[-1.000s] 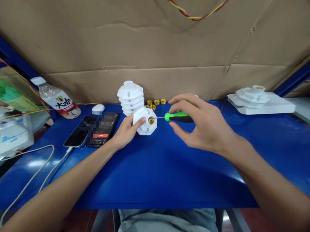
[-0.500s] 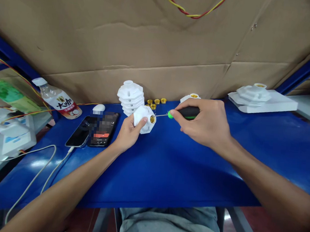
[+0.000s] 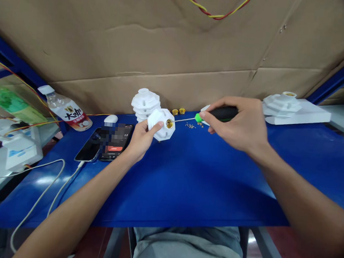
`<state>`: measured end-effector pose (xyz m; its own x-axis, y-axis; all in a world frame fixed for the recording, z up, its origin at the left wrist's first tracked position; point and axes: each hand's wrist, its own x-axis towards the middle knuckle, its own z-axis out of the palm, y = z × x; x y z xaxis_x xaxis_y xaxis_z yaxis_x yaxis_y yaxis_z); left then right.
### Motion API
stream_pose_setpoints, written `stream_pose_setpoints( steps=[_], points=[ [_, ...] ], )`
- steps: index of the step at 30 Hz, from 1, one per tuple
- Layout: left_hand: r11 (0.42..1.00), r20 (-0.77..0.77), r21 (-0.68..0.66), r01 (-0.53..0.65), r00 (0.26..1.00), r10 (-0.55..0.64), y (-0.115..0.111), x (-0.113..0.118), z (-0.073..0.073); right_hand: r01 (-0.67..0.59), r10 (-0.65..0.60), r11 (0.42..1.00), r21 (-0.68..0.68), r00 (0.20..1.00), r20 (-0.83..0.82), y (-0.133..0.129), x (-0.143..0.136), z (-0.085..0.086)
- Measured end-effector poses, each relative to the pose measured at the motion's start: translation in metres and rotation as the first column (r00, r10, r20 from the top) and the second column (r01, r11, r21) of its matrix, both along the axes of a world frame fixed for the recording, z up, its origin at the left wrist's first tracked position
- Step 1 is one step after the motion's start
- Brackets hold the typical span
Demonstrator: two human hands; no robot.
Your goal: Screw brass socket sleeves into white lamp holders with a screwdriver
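My left hand (image 3: pixel 143 138) grips a white octagonal lamp holder (image 3: pixel 161 125), tilted so that its brass-lined socket (image 3: pixel 169 123) faces right. In my right hand (image 3: pixel 240 124) is a screwdriver (image 3: pixel 224 113) with a black and green handle. The screwdriver's shaft points left and its tip is at the socket opening; whether it touches anything inside cannot be made out. Behind the held piece stands a stack of white lamp holders (image 3: pixel 145 99). Gold threaded rings (image 3: pixel 182 111) and a scatter of small screws (image 3: pixel 190 125) lie close by on the blue table (image 3: pixel 185 189).
Two phones (image 3: pixel 115 142) (image 3: pixel 89 145), a white case (image 3: pixel 110 120) and a drink bottle (image 3: pixel 67 111) are at the left, with a white cable (image 3: pixel 43 194). More white holders (image 3: pixel 282 104) sit on a white box (image 3: pixel 313 112) at the back right. Cardboard (image 3: pixel 178 54) rises behind.
My right hand and the screwdriver have moved right and slightly up. The held lamp holder has turned and risen a little, and the small screws now show beneath the shaft.
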<state>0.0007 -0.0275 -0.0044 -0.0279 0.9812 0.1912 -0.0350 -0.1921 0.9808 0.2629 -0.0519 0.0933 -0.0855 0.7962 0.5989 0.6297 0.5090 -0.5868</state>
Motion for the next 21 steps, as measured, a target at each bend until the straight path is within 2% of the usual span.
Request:
stream_pose_setpoints(
  steps=[4, 8, 13, 16, 19, 21],
  points=[
    [0.982, 0.199, -0.127, 0.142, 0.973, -0.115, 0.001, -0.007, 0.007, 0.078, -0.077, 0.995, 0.068, 0.997, -0.02, 0.005, 0.021, 0.007],
    [0.954, 0.233, -0.118, 0.277, 0.941, -0.245, 0.001, -0.014, 0.008, 0.083, -0.08, 0.995, 0.059, 0.995, -0.064, 0.023, 0.034, -0.007],
    [0.942, 0.253, -0.158, 0.297, 0.934, -0.252, 0.0, -0.013, 0.004, 0.114, -0.112, 0.992, 0.051, 0.993, -0.04, 0.037, 0.038, -0.021],
    [0.917, 0.203, -0.248, 0.311, 0.943, -0.265, -0.004, -0.009, 0.004, 0.127, -0.131, 0.988, 0.089, 0.991, 0.039, 0.038, 0.037, -0.022],
    [0.894, 0.057, -0.325, 0.308, 0.95, -0.307, -0.008, -0.008, 0.002, 0.131, -0.141, 0.987, 0.095, 0.984, 0.111, 0.039, 0.035, -0.027],
    [0.908, -0.062, -0.314, 0.279, 0.948, -0.312, -0.01, -0.008, 0.001, 0.114, -0.124, 0.99, 0.081, 0.983, 0.132, 0.041, 0.034, -0.031]
  ],
)
